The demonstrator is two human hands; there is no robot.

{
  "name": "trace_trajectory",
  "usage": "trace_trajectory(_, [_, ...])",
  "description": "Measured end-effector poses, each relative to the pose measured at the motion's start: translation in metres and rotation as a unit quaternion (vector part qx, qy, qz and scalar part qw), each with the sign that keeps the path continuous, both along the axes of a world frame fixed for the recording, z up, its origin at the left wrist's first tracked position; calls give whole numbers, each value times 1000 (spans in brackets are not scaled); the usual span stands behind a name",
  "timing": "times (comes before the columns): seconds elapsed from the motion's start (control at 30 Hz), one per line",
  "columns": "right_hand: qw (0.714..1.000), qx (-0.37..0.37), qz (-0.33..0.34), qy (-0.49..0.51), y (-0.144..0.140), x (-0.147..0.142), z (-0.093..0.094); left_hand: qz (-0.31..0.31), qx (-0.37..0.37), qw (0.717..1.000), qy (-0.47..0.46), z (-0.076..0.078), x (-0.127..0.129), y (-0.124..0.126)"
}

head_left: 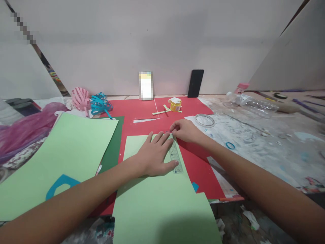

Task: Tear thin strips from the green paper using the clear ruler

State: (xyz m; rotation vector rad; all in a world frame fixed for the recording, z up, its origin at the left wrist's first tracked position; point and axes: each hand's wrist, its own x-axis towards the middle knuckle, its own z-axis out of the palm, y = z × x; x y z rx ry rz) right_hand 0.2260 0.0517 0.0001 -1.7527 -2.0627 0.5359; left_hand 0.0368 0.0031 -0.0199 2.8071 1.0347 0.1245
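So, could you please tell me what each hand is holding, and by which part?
The left hand presses flat on the clear ruler, lying on the light green paper. The right hand pinches something small at the ruler's far end; what cannot be told.

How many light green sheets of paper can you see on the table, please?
2. One sheet lies in the middle under the left hand and a clear ruler; the other sheet lies to its left. More could be hidden under them.

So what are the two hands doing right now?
Left hand: open, pressed flat on the ruler and the green paper.
Right hand: fingers pinched at the ruler's far end; what they hold cannot be told.
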Motion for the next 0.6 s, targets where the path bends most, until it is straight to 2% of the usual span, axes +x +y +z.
trace_trajectory(0.3, [999,-28,23,31,2,9,3,0,-6,1000,-1,0,0,0])
trace_trajectory(0.47, [996,-74,34,23,1,14,9,1,-7,1000,1,0,-1,0])
trace_trajectory(0.6, [998,-63,30,8,-2,9,9,1,-7,1000,-4,0,-1,0])
